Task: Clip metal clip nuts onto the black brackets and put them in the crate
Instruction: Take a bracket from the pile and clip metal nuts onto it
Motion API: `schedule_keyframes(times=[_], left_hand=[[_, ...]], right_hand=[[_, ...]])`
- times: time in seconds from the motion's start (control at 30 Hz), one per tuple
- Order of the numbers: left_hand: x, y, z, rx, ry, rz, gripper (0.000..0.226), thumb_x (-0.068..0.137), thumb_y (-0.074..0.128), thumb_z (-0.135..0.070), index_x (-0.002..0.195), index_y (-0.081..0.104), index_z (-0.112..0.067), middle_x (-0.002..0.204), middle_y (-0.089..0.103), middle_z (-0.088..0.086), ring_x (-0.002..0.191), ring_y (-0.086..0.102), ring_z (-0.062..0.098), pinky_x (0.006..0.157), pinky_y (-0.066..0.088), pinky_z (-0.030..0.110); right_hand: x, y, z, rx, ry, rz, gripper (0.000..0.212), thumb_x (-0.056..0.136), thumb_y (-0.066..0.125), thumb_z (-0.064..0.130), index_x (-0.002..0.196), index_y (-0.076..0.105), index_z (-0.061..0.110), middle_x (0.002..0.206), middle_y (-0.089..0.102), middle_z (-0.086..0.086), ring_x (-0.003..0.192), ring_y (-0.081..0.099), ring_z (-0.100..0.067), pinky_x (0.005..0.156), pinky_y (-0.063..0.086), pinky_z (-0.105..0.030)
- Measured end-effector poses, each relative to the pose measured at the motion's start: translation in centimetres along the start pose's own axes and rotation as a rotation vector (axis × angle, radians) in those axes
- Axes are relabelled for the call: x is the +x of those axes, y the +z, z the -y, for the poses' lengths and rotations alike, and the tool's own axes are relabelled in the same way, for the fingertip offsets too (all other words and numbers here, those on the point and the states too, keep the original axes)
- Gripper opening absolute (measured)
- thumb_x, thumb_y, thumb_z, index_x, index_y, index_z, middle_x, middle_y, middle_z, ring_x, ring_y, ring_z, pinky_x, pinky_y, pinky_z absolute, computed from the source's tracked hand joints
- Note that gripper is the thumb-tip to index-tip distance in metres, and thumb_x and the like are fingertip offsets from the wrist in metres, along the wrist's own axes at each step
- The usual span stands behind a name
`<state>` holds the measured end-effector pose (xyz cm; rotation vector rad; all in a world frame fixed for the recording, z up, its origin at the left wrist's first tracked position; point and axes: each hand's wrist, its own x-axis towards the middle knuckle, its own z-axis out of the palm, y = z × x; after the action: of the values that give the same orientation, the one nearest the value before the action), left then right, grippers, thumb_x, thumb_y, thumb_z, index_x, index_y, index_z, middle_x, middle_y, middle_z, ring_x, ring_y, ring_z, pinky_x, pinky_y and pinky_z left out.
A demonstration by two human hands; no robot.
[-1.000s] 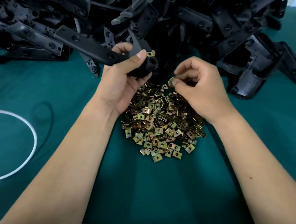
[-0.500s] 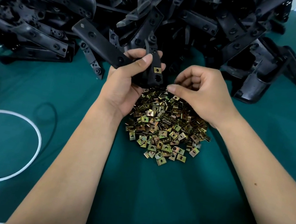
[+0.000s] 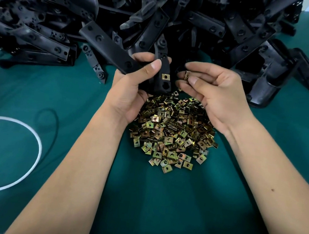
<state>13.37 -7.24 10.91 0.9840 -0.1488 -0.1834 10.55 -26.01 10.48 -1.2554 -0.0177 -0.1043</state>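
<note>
A left hand (image 3: 132, 85) grips a long black plastic bracket (image 3: 109, 50) bearing one fitted brass-coloured clip nut (image 3: 165, 76). Right-hand fingers (image 3: 192, 80) pinch a loose brass-coloured metal clip nut (image 3: 187, 74). Both hover above a heap of clip nuts (image 3: 173, 131) on the green desk (image 3: 157, 201).

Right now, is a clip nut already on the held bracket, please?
On: one clip nut sits clipped on the bracket; the right hand pinches another.

Black bracket (image 3: 107, 49) held aloft, brass clip nuts (image 3: 173, 131) heaped
</note>
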Motion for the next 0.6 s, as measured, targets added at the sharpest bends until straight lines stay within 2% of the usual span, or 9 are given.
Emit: schedule_keyframes(times=[0.13, 0.33, 0.43, 0.53, 0.6], left_hand=[[-0.01, -0.03, 0.11, 0.008, -0.002, 0.0, 0.014, 0.091, 0.066, -0.003, 0.095, 0.061, -0.016, 0.106, 0.077, 0.014, 0.1, 0.074, 0.024, 0.078, 0.059, 0.036], [0.01, -0.14, 0.24, 0.039, -0.013, 0.015, 0.016, 0.088, 0.069, -0.005, 0.096, 0.063, -0.016, 0.107, 0.076, 0.014, 0.099, 0.074, 0.024, 0.076, 0.059, 0.035], [0.1, -0.17, 0.35, 0.091, -0.007, 0.016, 0.02, 0.084, 0.073, -0.006, 0.098, 0.063, -0.016, 0.11, 0.072, 0.019, 0.097, 0.071, 0.026, 0.075, 0.059, 0.036], [0.14, -0.2, 0.4, 0.13, 0.01, 0.058, 0.021, 0.082, 0.072, -0.005, 0.099, 0.063, -0.014, 0.097, 0.075, 0.01, 0.087, 0.071, 0.022, 0.072, 0.058, 0.034], [0.07, -0.14, 0.43, 0.163, 0.015, 0.091, 0.021, 0.083, 0.071, -0.003, 0.1, 0.063, -0.013, 0.087, 0.075, 0.002, 0.082, 0.072, 0.019, 0.069, 0.057, 0.032]], right_hand=[[-0.06, -0.06, 0.04, 0.012, -0.013, 0.0, 0.03, 0.094, 0.057, -0.018, 0.114, 0.071, -0.001, 0.101, 0.075, -0.02, 0.096, 0.077, -0.033, 0.084, 0.061, -0.028], [-0.16, -0.01, -0.06, -0.009, -0.004, -0.027, 0.02, 0.092, 0.063, -0.015, 0.105, 0.072, -0.002, 0.097, 0.078, -0.017, 0.092, 0.078, -0.033, 0.078, 0.062, -0.026], [-0.17, 0.0, -0.02, -0.031, 0.003, -0.036, 0.015, 0.093, 0.065, -0.009, 0.102, 0.069, 0.003, 0.101, 0.078, -0.017, 0.091, 0.078, -0.032, 0.075, 0.063, -0.032], [-0.19, 0.24, -0.07, 0.004, -0.018, -0.038, 0.013, 0.093, 0.067, -0.008, 0.098, 0.07, 0.004, 0.105, 0.078, -0.017, 0.098, 0.077, -0.03, 0.078, 0.062, -0.036], [-0.14, 0.39, -0.14, 0.025, -0.033, -0.039, 0.014, 0.091, 0.069, -0.007, 0.094, 0.073, 0.006, 0.1, 0.078, -0.011, 0.098, 0.075, -0.024, 0.081, 0.061, -0.034]])
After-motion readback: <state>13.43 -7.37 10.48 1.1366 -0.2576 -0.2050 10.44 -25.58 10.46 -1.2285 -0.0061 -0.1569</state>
